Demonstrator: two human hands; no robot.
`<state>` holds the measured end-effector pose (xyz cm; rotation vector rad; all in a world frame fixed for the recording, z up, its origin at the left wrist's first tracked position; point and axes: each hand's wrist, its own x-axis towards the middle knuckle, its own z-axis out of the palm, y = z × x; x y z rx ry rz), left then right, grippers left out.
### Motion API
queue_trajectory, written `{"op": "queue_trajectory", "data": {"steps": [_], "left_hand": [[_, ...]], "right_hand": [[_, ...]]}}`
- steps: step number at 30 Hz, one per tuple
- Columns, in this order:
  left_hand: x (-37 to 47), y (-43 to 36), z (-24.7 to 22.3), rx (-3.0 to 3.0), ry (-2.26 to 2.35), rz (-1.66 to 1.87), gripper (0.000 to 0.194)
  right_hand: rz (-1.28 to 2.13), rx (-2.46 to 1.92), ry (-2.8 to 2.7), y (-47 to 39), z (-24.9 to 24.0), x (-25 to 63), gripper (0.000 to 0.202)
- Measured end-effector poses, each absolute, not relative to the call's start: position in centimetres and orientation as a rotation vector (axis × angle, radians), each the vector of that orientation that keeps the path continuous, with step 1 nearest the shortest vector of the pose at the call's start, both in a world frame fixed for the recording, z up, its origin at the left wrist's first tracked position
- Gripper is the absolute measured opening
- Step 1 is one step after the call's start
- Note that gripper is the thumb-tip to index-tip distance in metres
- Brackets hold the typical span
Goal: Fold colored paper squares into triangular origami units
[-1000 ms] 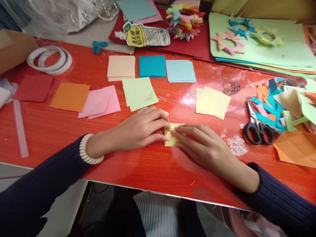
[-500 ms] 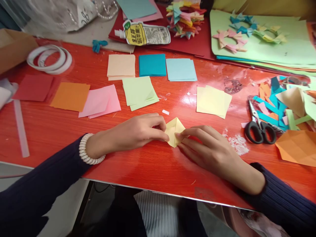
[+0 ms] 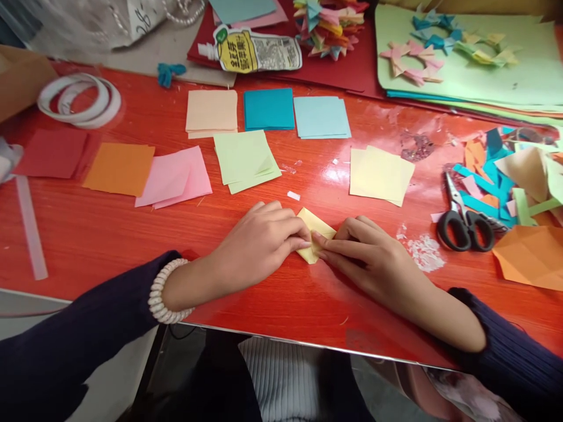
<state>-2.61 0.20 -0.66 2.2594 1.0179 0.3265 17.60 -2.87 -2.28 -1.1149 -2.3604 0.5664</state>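
A small folded piece of yellow paper (image 3: 314, 223) lies on the red table between my two hands. My left hand (image 3: 268, 240) has its fingers closed together on the paper's left side, with the thumb and fingertips pressing it. From the right, my right hand (image 3: 369, 252) grips the paper's other side, its index fingertip on the middle fold. The fingers hide parts of both side edges. A stack of pale yellow square sheets (image 3: 380, 176) lies beyond my right hand, and a light green stack (image 3: 246, 161) beyond my left.
Black-handled scissors (image 3: 464, 228) lie at right beside paper scraps (image 3: 488, 181) and a creased orange sheet (image 3: 532, 256). White tape rolls (image 3: 112, 105) sit at left. Folded paper rings (image 3: 411, 61) rest on green sheets at the back, near a squeeze pouch (image 3: 264, 51).
The yellow paper has turned slightly, its upper point shifting left. My left hand has closed more over its left side, and my right fingertip has moved onto its middle.
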Motion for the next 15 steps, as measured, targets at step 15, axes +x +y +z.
{"op": "queue_trajectory", "data": {"steps": [15], "left_hand": [[-2.69,-0.84,-1.07,2.427,1.072,0.472,0.010]], "right_hand": [[0.534,-1.146,-2.341,-3.04,-2.49,17.62,0.018]]}}
